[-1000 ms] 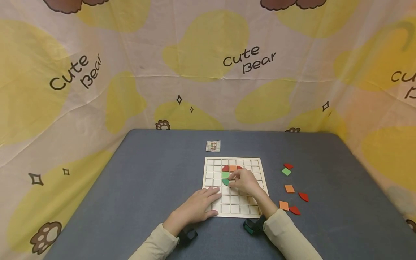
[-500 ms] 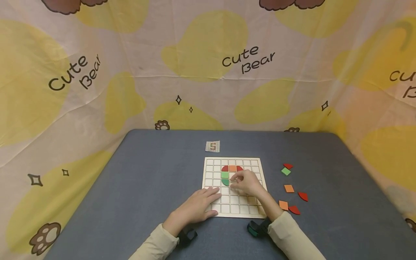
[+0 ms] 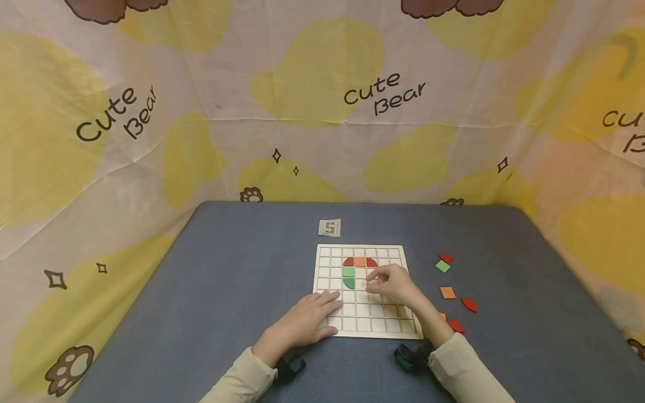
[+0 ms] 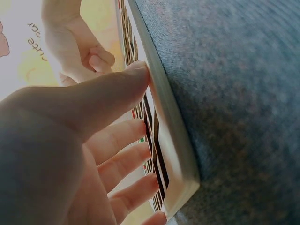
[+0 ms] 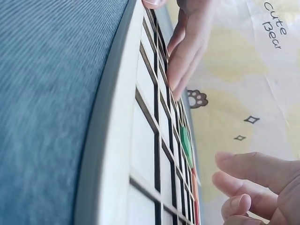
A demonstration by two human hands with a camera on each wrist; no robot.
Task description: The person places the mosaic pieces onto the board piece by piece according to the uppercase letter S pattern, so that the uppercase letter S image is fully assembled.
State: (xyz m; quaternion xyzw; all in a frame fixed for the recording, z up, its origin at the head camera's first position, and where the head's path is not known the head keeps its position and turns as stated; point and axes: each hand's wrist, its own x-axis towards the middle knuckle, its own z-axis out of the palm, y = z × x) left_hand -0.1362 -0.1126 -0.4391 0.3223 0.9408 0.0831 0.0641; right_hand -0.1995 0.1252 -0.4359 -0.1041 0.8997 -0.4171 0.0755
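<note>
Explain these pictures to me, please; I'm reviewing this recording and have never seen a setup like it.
There is no machine here, only a person's bare left hand and right hand. The wide picture comes from a camera worn on the head, looking forward and down. The two close, tilted ones come from cameras on the wrists, probably the dark units visible there.

On the dark blue table lies a pale gridded board. Five flat pieces in red, orange and green sit on it. Six loose pieces show to its right, and beyond it lies a small card.

The left hand rests on the board's near left part. The right hand is over the board, fingers bent. I see nothing held in either.
</note>
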